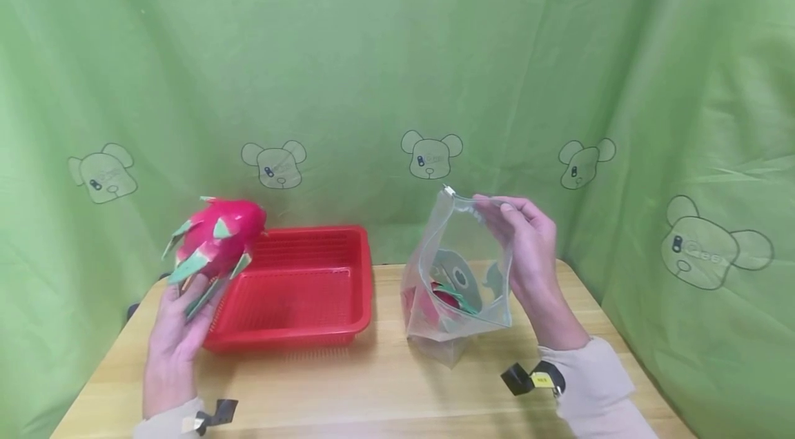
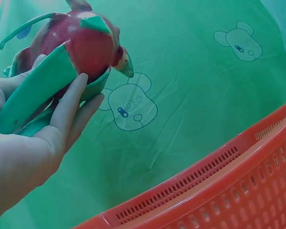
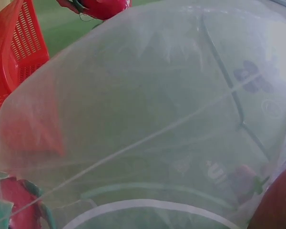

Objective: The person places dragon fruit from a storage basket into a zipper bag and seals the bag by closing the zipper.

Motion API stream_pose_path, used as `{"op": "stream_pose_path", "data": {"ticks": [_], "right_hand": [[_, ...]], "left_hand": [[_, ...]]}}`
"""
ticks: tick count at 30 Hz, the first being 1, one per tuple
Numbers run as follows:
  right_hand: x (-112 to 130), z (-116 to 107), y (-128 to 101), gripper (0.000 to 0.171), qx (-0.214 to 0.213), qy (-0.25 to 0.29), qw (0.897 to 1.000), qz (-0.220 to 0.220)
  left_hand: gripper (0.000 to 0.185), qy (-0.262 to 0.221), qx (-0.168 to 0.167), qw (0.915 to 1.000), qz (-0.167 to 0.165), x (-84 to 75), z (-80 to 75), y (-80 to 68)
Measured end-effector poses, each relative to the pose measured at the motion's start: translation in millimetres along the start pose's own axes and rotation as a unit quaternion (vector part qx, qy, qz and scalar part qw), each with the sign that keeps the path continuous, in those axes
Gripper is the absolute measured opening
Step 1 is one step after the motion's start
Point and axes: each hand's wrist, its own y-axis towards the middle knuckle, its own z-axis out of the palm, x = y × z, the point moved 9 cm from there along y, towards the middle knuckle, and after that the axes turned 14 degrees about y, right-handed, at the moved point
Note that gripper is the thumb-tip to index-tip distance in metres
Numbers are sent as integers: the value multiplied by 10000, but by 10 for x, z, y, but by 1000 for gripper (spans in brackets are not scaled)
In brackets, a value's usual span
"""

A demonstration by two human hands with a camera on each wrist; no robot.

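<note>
My left hand (image 1: 177, 328) grips a pink dragon fruit (image 1: 219, 240) with green scales, lifted above the left edge of a red plastic basket (image 1: 298, 287). The left wrist view shows my fingers (image 2: 69, 107) curled round the fruit (image 2: 81, 45). My right hand (image 1: 528, 246) pinches the top rim of a clear zip bag (image 1: 456, 273) and holds its mouth wide. The bag stands on the wooden table (image 1: 373, 384) right of the basket, and a red and green fruit (image 1: 444, 301) lies inside it. The right wrist view is filled by the bag's film (image 3: 157, 124).
A green cloth with bear prints (image 1: 397, 80) hangs behind and around the table. The basket's inside shows nothing in it. Bare wood lies in front of the basket and the bag.
</note>
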Motion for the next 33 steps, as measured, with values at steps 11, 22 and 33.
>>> {"op": "stream_pose_path", "data": {"ticks": [11,22,33], "right_hand": [[0,-17,-8,20,-37,-40,10000,52],[1,9,13,19,-104,-74,9999,9],[-20,29,26,19,-92,-82,9999,19]], "left_hand": [[52,1567,-86,9871,306,-98,220,1],[51,2626,-29,9646,259,-162,366,13],[52,3039,270,9520,258,-183,521,52]]}}
